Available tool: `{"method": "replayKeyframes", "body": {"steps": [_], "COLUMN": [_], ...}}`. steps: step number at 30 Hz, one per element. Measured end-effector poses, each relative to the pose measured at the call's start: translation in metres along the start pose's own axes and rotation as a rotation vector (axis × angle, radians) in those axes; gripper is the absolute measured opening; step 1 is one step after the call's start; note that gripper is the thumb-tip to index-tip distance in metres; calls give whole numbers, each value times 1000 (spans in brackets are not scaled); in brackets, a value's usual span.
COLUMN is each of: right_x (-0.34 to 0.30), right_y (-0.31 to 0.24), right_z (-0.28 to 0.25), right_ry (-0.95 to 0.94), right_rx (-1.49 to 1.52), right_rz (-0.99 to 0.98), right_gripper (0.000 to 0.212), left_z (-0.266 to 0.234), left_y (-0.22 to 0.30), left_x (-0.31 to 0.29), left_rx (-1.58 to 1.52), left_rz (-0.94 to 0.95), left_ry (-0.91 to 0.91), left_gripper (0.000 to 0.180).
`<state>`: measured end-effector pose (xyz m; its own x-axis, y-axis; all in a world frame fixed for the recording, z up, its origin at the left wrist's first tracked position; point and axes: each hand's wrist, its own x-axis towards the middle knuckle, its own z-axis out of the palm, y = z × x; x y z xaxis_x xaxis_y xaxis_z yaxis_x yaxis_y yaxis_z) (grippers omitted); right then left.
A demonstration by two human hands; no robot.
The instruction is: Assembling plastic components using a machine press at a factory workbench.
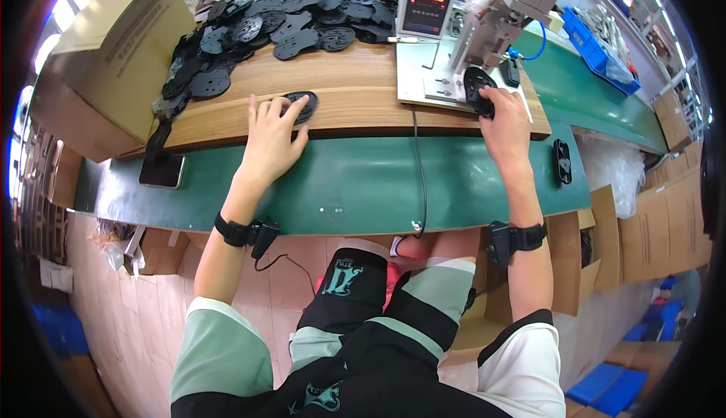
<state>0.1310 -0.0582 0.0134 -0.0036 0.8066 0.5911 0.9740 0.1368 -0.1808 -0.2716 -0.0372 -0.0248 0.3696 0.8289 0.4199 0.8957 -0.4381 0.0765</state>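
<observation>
At the right end of the wooden board (355,77), one black moulded piece (478,89) is held at the metal press (484,36); it is elongated and round-ended, with an uneven surface whose finer detail is too small to be told. It is grasped by the right hand (505,119) — the grip is closed on its near part. Farther left on the same board, one flat black plate (308,109) with a rounded edge is partly covered by the left hand (274,134), whose grip is relaxed, the fingers spread and laid over the plate.

Two more dark oblong pieces are seen: one just right of the press, one (562,162) near the right end of the green counter (340,180). One display box (428,3) with red digits is stood at the far side, and one blue bin (586,47) is set far right. One phone (162,171) is laid near left, close to one large cardboard box (98,93). Two wristbands (240,233) are worn, one on each arm. Far left of the press, black plates are piled in a heap (295,43) — too overlapped to be counted.
</observation>
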Motion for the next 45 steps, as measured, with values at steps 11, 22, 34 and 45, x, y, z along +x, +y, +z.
{"method": "replayKeyframes", "body": {"steps": [11,22,34,45], "right_x": [0,-17,-297,-549], "right_y": [2,-6,-11,88], "right_z": [3,-34,-81,67], "right_ry": [39,14,322,-169], "right_rx": [45,472,680,337], "right_rz": [28,65,857,1204], "right_gripper": [32,27,17,21], "left_z": [-12,-18,37,58], "left_y": [31,110,208,226], "left_x": [-1,48,133,140], "left_rx": [-217,-171,-183,-238], "left_rz": [340,411,674,619], "left_ry": [-74,123,213,133], "left_gripper": [71,60,46,44]}}
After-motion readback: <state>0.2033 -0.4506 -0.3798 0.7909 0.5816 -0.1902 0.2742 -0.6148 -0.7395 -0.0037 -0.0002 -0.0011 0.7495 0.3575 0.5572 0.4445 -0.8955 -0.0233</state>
